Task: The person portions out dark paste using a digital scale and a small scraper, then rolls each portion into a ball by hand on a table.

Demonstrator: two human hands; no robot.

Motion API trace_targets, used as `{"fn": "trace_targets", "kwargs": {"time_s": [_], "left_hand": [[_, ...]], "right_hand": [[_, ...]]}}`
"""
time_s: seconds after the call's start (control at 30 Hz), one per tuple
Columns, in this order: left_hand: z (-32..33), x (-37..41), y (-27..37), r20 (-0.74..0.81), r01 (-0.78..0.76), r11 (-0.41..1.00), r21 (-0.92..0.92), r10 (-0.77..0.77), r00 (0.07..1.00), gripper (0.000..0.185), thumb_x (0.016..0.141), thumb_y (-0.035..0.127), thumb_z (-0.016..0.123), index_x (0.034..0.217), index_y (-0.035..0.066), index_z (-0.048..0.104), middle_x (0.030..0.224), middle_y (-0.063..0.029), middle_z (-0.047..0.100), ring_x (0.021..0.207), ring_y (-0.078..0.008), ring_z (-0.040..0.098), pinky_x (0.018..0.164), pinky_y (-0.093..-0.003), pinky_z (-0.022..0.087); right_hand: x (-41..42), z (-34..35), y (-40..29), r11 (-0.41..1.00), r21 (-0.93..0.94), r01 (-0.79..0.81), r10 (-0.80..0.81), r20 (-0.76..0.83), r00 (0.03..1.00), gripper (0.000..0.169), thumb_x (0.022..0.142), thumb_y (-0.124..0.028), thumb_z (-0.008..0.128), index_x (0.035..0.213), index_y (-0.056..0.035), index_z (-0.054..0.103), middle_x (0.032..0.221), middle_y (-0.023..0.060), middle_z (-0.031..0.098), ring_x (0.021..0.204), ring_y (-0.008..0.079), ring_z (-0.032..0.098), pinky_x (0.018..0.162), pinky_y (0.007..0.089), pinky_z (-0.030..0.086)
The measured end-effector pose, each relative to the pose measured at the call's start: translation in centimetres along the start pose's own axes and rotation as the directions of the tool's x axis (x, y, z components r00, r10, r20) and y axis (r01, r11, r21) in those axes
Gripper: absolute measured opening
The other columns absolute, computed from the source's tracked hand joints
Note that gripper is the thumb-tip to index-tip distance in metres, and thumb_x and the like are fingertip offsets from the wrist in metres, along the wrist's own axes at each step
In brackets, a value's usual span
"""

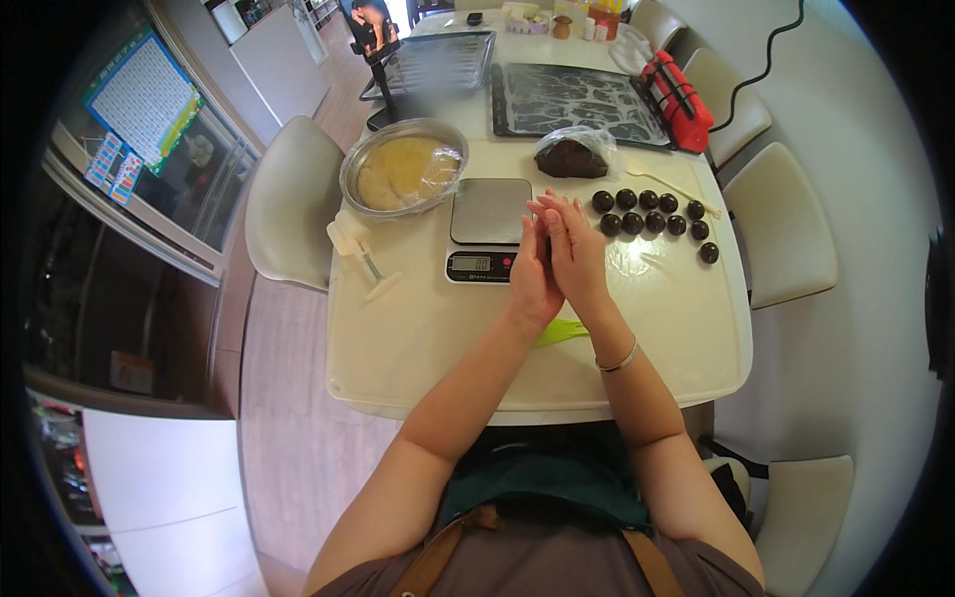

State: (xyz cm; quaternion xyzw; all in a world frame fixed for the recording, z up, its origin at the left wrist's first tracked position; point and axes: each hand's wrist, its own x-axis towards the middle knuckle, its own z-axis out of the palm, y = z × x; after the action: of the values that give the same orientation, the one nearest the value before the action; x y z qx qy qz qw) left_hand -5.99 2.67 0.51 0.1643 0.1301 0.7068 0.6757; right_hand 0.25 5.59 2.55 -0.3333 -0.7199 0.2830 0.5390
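My left hand (536, 276) and my right hand (578, 254) are pressed palm to palm over the right side of a digital kitchen scale (492, 213). Something dark shows in the narrow gap between them, but what it is cannot be told. To the right, several glossy dark balls (654, 222) lie in rows on the table. A dark lump of dough or paste (571, 159), partly wrapped in clear plastic, sits behind my hands. A steel bowl (351, 183) of yellow filling under plastic film stands left of it. A green plastic tool (561, 332) lies under my wrists.
A white plunger mould (363, 254) lies left of the scale. At the back are a dark baking tray (515, 133), another tray (477, 78), a red device (679, 101) with a cord, and a phone stand (384, 86). A cream spatula (656, 177) lies behind the balls. Chairs flank the table.
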Motion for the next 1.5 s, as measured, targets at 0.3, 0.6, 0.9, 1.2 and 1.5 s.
{"fn": "trace_targets", "kwargs": {"time_s": [0.3, 0.6, 0.9, 1.2, 1.5], "left_hand": [[-0.1, -0.3, 2.3, 0.018, -0.013, 0.980, -0.199, 0.017, 1.000, 0.076, 0.091, 0.067, 0.036, 0.138, 0.009, 0.038, 0.144, -0.0080, 0.039, 0.135, -0.0224, 0.034, 0.112, -0.0369, 0.029], [-1.6, 0.7, 0.8, 0.079, -0.088, 0.996, 0.006, 0.087, 0.993, 0.075, 0.095, 0.063, 0.026, 0.150, 0.012, 0.015, 0.155, -0.0068, 0.022, 0.142, -0.0238, 0.021, 0.116, -0.0405, 0.018], [1.2, -1.3, -0.5, 0.201, -0.013, 0.999, 0.042, 0.004, 0.980, 0.074, 0.096, 0.062, 0.021, 0.149, 0.010, 0.023, 0.151, -0.0044, 0.030, 0.139, -0.0201, 0.029, 0.114, -0.0382, 0.022], [-1.4, 0.3, 0.5, 0.081, -0.096, 0.995, 0.003, 0.096, 0.992, 0.073, 0.097, 0.061, 0.022, 0.149, 0.010, 0.022, 0.152, -0.0083, 0.029, 0.140, -0.0233, 0.026, 0.114, -0.0385, 0.020], [0.2, -1.0, -0.1, 0.195, 0.081, 0.995, -0.056, -0.069, 0.978, 0.070, 0.099, 0.056, 0.016, 0.146, 0.006, 0.026, 0.150, -0.0090, 0.031, 0.138, -0.0236, 0.030, 0.113, -0.0392, 0.024]], "right_hand": [[-0.4, -0.1, -0.3, 0.931, -0.242, 0.273, -0.214, 0.244, 0.946, 0.032, 0.095, -0.015, 0.051, 0.124, -0.0025, 0.056, 0.129, 0.0175, 0.056, 0.120, 0.0329, 0.053, 0.103, 0.0413, 0.038], [-1.8, 0.4, -1.4, 0.968, 0.213, -0.134, 0.111, 0.119, 0.987, 0.036, 0.098, -0.010, 0.044, 0.133, -0.0045, 0.049, 0.127, 0.0164, 0.058, 0.122, 0.0255, 0.053, 0.102, 0.0318, 0.038], [0.7, 0.1, -0.4, 0.910, -0.413, -0.018, 0.029, 0.020, 0.999, 0.051, 0.093, -0.004, 0.050, 0.142, -0.0111, 0.039, 0.145, 0.0177, 0.040, 0.123, 0.0233, 0.050, 0.098, 0.0290, 0.040], [-1.9, 0.1, -2.5, 0.986, -0.144, 0.088, -0.061, 0.186, 0.981, 0.043, 0.096, -0.016, 0.046, 0.138, -0.0064, 0.043, 0.141, 0.0189, 0.045, 0.133, 0.0285, 0.042, 0.109, 0.0423, 0.028], [1.5, -1.2, 0.7, 0.936, -0.324, -0.136, 0.201, 0.176, 0.964, 0.046, 0.100, -0.034, 0.040, 0.139, -0.0082, 0.044, 0.143, 0.0148, 0.044, 0.141, 0.0347, 0.024, 0.113, 0.0467, 0.017]]}}
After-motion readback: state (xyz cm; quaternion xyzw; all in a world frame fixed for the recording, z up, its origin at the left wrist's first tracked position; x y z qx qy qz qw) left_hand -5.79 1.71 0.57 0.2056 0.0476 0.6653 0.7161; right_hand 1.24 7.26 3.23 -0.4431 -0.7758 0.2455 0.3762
